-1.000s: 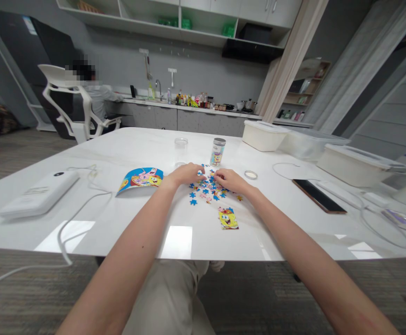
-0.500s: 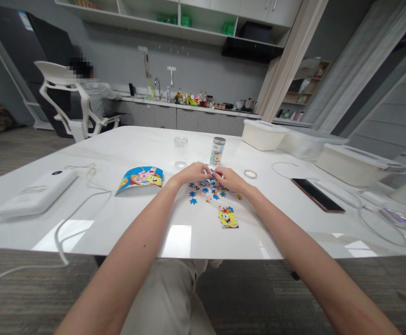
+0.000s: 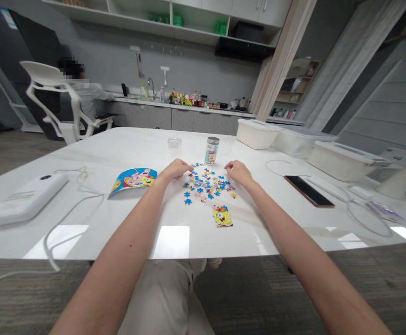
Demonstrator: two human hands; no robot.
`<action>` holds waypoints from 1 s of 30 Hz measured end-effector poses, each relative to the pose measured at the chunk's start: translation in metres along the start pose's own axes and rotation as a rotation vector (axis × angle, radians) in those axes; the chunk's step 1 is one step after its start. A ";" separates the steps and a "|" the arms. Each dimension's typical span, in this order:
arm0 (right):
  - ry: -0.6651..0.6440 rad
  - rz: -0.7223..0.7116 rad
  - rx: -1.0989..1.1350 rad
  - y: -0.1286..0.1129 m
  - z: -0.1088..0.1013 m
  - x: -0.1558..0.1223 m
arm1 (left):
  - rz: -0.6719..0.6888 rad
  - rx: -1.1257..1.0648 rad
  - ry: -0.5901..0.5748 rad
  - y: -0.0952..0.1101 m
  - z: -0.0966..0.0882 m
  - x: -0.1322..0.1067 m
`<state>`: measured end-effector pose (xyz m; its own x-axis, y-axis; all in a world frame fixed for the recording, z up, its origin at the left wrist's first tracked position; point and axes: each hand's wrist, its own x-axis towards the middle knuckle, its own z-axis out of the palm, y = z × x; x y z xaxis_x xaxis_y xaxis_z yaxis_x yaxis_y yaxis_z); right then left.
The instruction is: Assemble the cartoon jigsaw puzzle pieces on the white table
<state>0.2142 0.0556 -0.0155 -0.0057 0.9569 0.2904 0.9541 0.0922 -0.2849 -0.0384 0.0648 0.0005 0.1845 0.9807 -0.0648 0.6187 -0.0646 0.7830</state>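
Observation:
Loose jigsaw puzzle pieces (image 3: pixel 208 186), mostly blue with some pink and yellow, lie spread over the white table. My left hand (image 3: pixel 177 169) is at the left edge of the spread, its fingers drawn together with the tips against pieces there. At the right edge is my right hand (image 3: pixel 240 173), fingers bent and closed; what they hold, if anything, is too small to make out. Nearer me lies a joined yellow puzzle section (image 3: pixel 222 216) with a cartoon face. A curved picture sheet (image 3: pixel 133 180) rests left of my left hand.
Behind the pieces stand a printed jar (image 3: pixel 212 151) with a metal lid and a clear jar (image 3: pixel 174 148). A phone (image 3: pixel 307 190), cables and pale storage boxes (image 3: pixel 257 134) are on the right. A white device (image 3: pixel 23 197) lies left. A person (image 3: pixel 87 95) sits far left.
My hands have moved apart from the middle of the pile, left hand leftward and right hand rightward. More pieces now show between them. The view has shifted slightly.

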 end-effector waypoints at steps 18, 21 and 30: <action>-0.165 -0.271 0.061 0.006 -0.002 0.001 | 0.130 0.437 0.102 -0.009 -0.003 0.009; -0.156 -0.279 0.072 0.005 0.000 0.000 | 0.180 0.543 0.129 -0.009 0.003 0.012; -0.108 -0.272 0.079 0.002 0.008 0.002 | 0.225 0.734 0.066 -0.004 0.012 0.006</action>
<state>0.2140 0.0603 -0.0224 -0.2938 0.9174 0.2684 0.8870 0.3663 -0.2812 -0.0306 0.0688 -0.0109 0.3341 0.9369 0.1030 0.9240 -0.3471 0.1604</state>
